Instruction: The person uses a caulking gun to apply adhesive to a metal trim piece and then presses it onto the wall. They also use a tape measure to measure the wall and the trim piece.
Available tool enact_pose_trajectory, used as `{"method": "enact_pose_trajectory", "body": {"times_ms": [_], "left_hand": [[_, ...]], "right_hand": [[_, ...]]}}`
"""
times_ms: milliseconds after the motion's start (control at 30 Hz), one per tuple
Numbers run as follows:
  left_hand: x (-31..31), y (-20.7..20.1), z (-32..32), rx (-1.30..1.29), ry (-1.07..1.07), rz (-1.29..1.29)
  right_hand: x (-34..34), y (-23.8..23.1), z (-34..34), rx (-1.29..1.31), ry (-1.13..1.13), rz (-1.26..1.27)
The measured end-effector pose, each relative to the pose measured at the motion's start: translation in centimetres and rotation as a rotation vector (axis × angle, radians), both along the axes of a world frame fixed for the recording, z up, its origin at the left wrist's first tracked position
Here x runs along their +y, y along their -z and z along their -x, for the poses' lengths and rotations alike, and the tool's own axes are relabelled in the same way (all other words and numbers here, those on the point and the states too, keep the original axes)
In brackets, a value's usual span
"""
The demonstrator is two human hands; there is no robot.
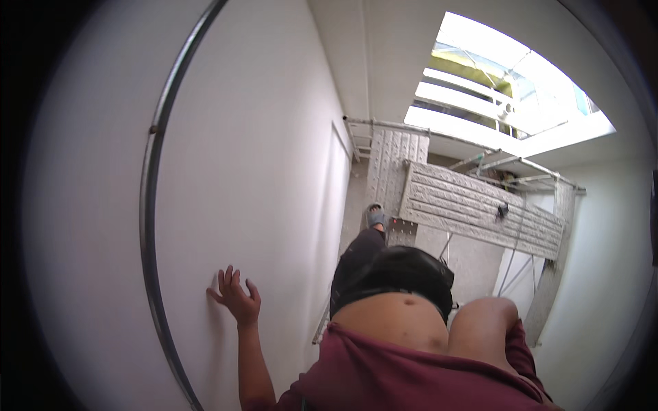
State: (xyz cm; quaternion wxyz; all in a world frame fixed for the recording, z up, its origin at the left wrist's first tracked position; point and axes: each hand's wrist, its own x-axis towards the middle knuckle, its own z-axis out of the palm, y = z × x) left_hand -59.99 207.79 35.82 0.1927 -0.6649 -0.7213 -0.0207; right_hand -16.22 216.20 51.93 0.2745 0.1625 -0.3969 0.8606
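Observation:
My left hand (235,294) is raised against the white wall (253,171) at the left, its fingers spread and nothing in it. Its palm side faces the wall, and the fingertips appear to rest on or very near the surface. To the left of this hand runs a long grey metal bar (146,198), which looks curved in the fisheye view and has a small joint on it. My right arm (483,325) is bent close to my body, and its hand is out of sight. A dark red shirt (397,377) is drawn up above my bare belly.
Below me are worn metal scaffold planks (480,205), spattered with white, on a tube frame (480,144). My sandalled foot (375,216) stands at the edge of a plank. A small dark object (502,211) lies on one plank. A bright window opening (507,89) is beyond.

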Motion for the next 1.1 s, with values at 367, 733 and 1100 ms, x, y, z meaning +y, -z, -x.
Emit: {"method": "enact_pose_trajectory", "body": {"times_ms": [367, 733, 1100], "left_hand": [[22.7, 2.8, -7.5, -0.372, 0.403, 0.288], [26.6, 18.2, -9.2, -0.668, 0.006, 1.154], [26.1, 26.9, -22.3, -0.669, -0.476, 1.790]], "right_hand": [[5.3, -0.7, -3.2, -0.101, 0.225, -0.069], [9.2, 1.2, -8.1, -0.100, 0.403, -0.011], [15.4, 13.8, -26.0, -0.557, 0.263, 0.241]]}}
